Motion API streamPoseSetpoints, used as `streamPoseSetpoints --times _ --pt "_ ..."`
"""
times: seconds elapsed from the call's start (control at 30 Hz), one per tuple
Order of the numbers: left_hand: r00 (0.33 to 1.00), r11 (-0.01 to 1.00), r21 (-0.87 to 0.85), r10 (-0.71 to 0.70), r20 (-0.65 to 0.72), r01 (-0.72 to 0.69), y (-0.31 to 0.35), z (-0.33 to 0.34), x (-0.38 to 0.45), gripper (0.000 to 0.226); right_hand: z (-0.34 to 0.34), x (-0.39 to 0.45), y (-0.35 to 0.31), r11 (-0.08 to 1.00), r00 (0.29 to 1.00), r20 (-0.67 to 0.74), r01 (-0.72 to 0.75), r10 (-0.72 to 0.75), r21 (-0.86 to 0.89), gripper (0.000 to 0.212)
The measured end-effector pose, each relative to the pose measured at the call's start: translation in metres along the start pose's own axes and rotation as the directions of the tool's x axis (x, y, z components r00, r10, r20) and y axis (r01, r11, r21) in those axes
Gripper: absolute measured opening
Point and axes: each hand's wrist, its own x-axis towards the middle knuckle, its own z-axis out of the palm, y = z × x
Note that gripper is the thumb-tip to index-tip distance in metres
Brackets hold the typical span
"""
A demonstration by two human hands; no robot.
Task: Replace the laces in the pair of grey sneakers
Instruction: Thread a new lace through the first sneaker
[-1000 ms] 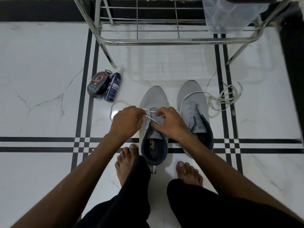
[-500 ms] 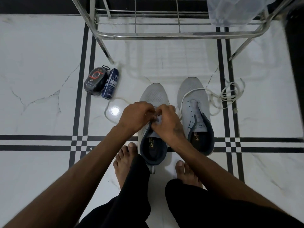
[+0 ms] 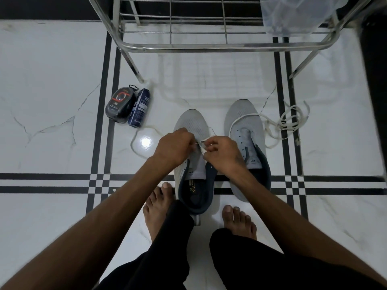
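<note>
Where the white marble floor (image 3: pixel 52 84) runs farthest left, a dark oval shoe-polish case (image 3: pixel 119 105) lies touching a blue spray can (image 3: pixel 139 108), both near a leg of the steel rack (image 3: pixel 209 46). A white lace (image 3: pixel 134 144) loops across the tile from there toward the left grey sneaker (image 3: pixel 193 124), which stands between two bare feet. Over its eyelets the left hand (image 3: pixel 173 148) and right hand (image 3: pixel 223 154) sit close together, each with fingers curled, pinching that lace. Just beside it stands the right grey sneaker (image 3: pixel 244 114), unlaced, with a second white lace (image 3: pixel 287 124) draped over its toe and piled in a tangle on the floor to its right.
</note>
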Motion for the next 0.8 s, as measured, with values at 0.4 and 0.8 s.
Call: streamPoseSetpoints --times 0.4,0.8 --pt "0.965 0.980 -0.189 -0.113 -0.235 0.069 0.010 0.019 -0.020 0.018 0.006 -0.001 0.013 0.965 0.999 -0.001 -0.049 0.051 0.259 0.034" --pt "0.944 0.912 -0.398 -0.211 -0.255 0.096 0.017 0.033 -0.023 0.013 0.007 -0.001 0.014 0.973 0.999 -0.007 -0.035 0.038 0.230 0.028"
